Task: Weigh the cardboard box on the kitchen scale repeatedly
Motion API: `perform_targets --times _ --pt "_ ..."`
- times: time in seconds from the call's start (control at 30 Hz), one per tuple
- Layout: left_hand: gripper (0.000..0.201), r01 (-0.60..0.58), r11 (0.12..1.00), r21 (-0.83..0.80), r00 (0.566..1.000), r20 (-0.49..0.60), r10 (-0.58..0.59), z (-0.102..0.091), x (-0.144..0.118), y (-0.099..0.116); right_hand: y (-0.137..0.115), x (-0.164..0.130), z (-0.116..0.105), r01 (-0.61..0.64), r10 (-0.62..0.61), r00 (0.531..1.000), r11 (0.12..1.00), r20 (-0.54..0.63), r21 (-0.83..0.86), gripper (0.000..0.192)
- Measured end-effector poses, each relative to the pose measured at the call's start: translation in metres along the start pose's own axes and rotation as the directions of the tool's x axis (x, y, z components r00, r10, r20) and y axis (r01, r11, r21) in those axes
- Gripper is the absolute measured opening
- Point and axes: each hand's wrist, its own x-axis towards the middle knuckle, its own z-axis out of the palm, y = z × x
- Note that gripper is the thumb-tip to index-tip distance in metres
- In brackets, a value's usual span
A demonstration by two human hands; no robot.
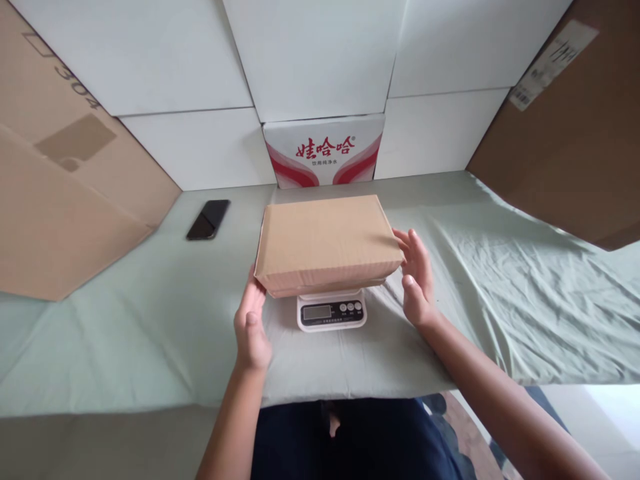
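A closed brown cardboard box (327, 237) lies over a small white digital scale (332, 327), covering its weighing plate. The scale's display and round buttons show in front, and no reading can be made out. My left hand (253, 333) is against the box's left end, its fingertips partly hidden at the lower edge and its thumb free. At the right end, my right hand (416, 280) has its fingers around the near corner, thumb held apart from the cardboard. Between them my two hands hold the box; whether its full weight rests on the scale, I cannot tell.
A black smartphone (209, 220) lies on the green cloth (130, 320) to the left. Behind stands a white carton with red markings (325, 152) among white panels (320, 53). Large cardboard pieces flank the table, one at left (75, 180), one at right (565, 140).
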Motion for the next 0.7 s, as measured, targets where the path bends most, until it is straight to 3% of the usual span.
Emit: perform_targets --times 0.57,0.7 --pt "0.085 0.037 0.999 -0.008 0.999 -0.006 -0.037 0.0015 -0.0014 0.0017 0.0003 -0.0016 -0.0029 -0.006 0.013 0.997 0.994 0.075 -0.106 0.063" --pt "0.085 0.036 0.999 -0.004 0.998 0.060 -0.036 0.0020 -0.0033 0.0032 -0.0024 -0.0039 0.0008 -0.024 0.029 0.997 0.997 0.071 -0.069 0.064"
